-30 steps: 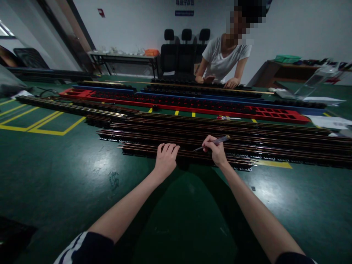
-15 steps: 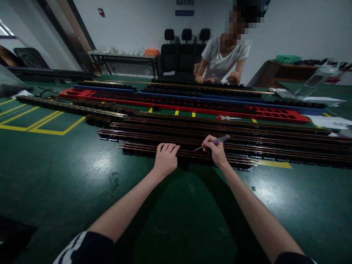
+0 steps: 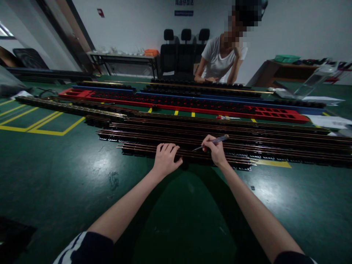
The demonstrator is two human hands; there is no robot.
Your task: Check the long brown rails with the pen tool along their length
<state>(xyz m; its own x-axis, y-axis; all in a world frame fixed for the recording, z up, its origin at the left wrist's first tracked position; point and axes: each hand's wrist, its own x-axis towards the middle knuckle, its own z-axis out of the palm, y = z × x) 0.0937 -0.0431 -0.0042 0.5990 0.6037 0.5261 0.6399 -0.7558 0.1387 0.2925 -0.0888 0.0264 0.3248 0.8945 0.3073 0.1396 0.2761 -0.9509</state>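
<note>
My left hand (image 3: 165,160) rests on the nearest long black strip (image 3: 137,149), which carries thin copper-coloured rods. Its fingers reach over the strip and its thumb stands apart at the near edge. In my right hand (image 3: 216,151) is a slim screwdriver (image 3: 220,139) with a translucent handle, gripped like a pen. The shaft slants down to the left, and its tip is at the rods between my hands. Whether the tip touches anything is too dark to tell. More black strips with rods (image 3: 275,141) lie side by side just beyond.
Behind the strips lies a long red tray (image 3: 291,116) with black parts, then a blue rail (image 3: 302,106). A red-handled screwdriver (image 3: 223,117) lies before the tray. Across the table sits a person in a white shirt (image 3: 218,60). A clear bottle (image 3: 313,82) and papers (image 3: 330,122) are at right.
My left thumb has moved out to the right, away from the fingers. My right hand and the screwdriver look unchanged. The person opposite has raised one hand toward the chin.
</note>
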